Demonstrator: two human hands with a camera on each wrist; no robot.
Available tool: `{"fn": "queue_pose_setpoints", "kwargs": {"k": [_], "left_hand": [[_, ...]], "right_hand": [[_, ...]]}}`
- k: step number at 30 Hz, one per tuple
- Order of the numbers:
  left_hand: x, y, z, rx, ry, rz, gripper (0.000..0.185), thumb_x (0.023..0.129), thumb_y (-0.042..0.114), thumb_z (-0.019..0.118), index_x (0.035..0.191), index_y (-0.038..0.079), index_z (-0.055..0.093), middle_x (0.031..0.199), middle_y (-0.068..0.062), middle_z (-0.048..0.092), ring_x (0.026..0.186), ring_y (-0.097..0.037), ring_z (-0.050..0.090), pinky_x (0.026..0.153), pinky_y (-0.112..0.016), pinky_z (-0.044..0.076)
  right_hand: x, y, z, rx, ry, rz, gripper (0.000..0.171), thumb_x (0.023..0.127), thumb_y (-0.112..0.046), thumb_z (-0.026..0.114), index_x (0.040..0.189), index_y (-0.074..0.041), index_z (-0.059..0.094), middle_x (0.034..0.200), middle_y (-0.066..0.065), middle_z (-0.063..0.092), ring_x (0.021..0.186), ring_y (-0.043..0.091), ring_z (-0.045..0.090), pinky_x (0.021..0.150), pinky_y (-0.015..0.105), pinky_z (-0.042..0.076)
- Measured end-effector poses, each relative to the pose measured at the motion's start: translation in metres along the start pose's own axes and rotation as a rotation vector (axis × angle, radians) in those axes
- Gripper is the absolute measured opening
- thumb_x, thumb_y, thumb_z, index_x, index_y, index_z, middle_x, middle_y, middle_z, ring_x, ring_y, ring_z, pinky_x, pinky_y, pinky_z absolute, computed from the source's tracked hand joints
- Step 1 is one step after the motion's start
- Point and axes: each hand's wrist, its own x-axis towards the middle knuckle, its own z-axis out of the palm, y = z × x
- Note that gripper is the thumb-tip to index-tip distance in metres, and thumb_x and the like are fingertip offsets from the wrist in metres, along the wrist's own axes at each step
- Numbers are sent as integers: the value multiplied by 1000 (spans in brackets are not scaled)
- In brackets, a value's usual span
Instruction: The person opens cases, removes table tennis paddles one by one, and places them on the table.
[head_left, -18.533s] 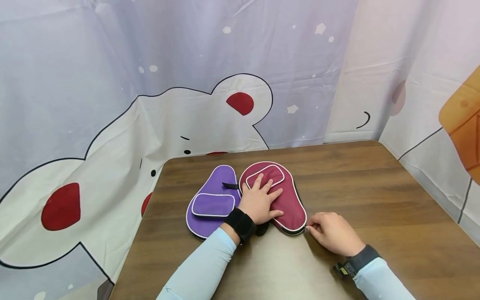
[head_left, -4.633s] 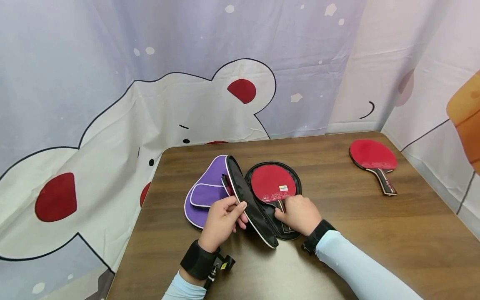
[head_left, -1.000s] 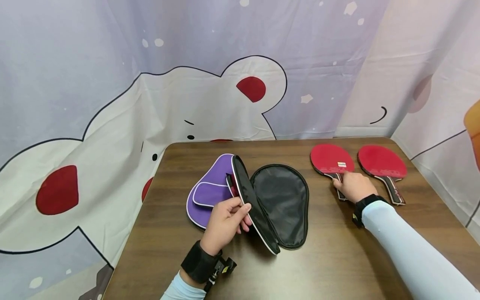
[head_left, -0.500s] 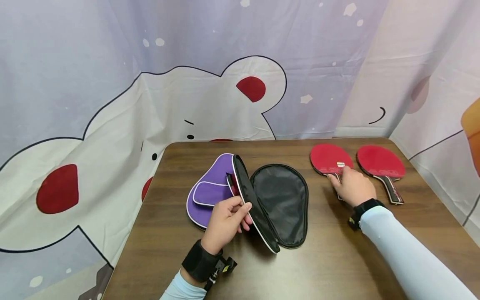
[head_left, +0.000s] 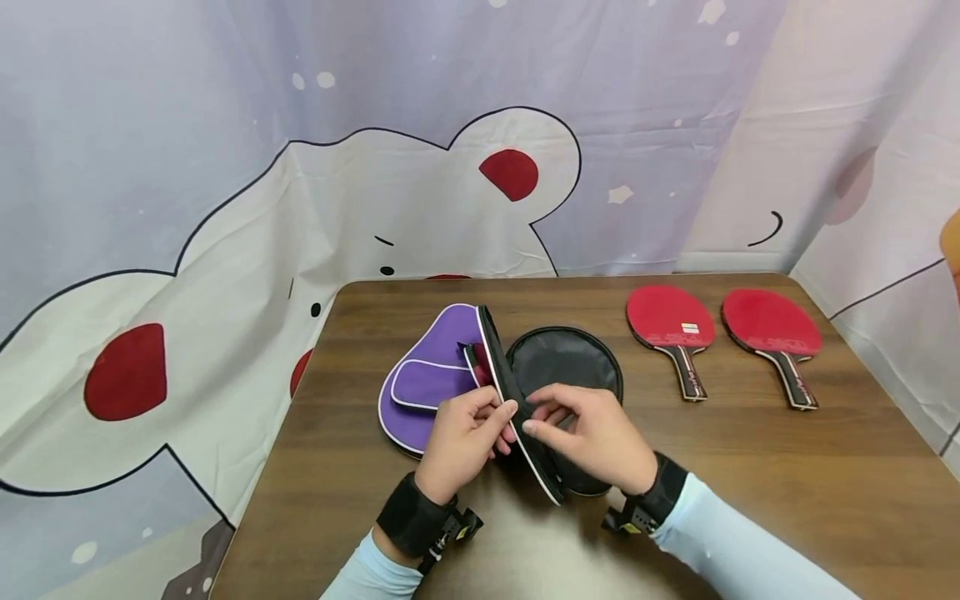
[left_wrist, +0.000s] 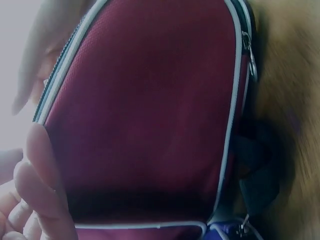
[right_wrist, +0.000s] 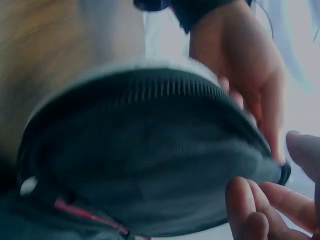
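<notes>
A maroon racket case lies unzipped at the middle of the table, its black lining [head_left: 564, 360] facing up. My left hand [head_left: 467, 435] grips the raised flap [head_left: 501, 377] by its white-piped rim. The left wrist view shows the flap's maroon outer face [left_wrist: 150, 110] and my fingers [left_wrist: 42, 170] on its edge. My right hand [head_left: 588, 433] meets the same rim from the other side, thumb and fingertips [right_wrist: 260, 205] closing on it over the lining [right_wrist: 150, 160]. Under the flap's left side lies a closed purple case [head_left: 427, 379].
Two red table tennis paddles [head_left: 671, 321] [head_left: 768, 325] lie side by side at the table's far right, handles toward me. The brown wooden table [head_left: 750, 467] is bordered by a bear-print curtain [head_left: 375, 208] at the back and sides.
My right hand has let go of the left paddle's handle and come back to the case flap beside my left hand. The left hand has kept its grip on the flap.
</notes>
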Motion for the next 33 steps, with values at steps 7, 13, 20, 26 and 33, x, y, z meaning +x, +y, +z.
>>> {"fn": "queue_pose_setpoints", "kwargs": {"k": [7, 13, 20, 26, 33], "left_hand": [[0, -2, 11, 4, -12, 59, 21, 112, 25, 68, 99, 12, 76, 83, 0, 76, 68, -18, 76, 57, -32, 62], [-4, -7, 12, 35, -38, 45, 18, 112, 24, 67, 104, 12, 77, 91, -5, 78, 74, -13, 77, 64, -30, 63], [-6, -10, 11, 64, -39, 46, 16, 111, 17, 68, 104, 5, 76, 90, -12, 77, 73, -14, 76, 70, -30, 64], [-6, -11, 10, 76, -27, 41, 11, 110, 15, 69, 102, 12, 77, 90, -13, 78, 71, -13, 76, 68, -28, 63], [-5, -13, 12, 88, -27, 19, 13, 110, 17, 70, 100, 13, 77, 90, -10, 79, 70, -15, 77, 67, -28, 62]], "right_hand": [[-5, -5, 14, 16, 78, 24, 15, 91, -10, 92, 101, -14, 81, 87, -12, 77, 75, 1, 73, 65, 24, 62], [-8, -2, 10, -21, 156, 70, 11, 91, -7, 91, 96, -12, 82, 84, -10, 78, 72, 1, 73, 64, 25, 62], [-18, 5, -8, -44, 219, 212, 11, 92, -9, 89, 99, -8, 81, 83, -6, 75, 71, 6, 71, 64, 26, 60], [-34, 31, -29, -61, 260, 331, 11, 96, -16, 87, 100, -10, 80, 85, -3, 74, 72, 10, 67, 64, 22, 52], [-48, 59, -40, -136, 258, 387, 15, 98, -23, 86, 100, -9, 81, 85, -3, 74, 74, 10, 66, 67, 21, 51]]}}
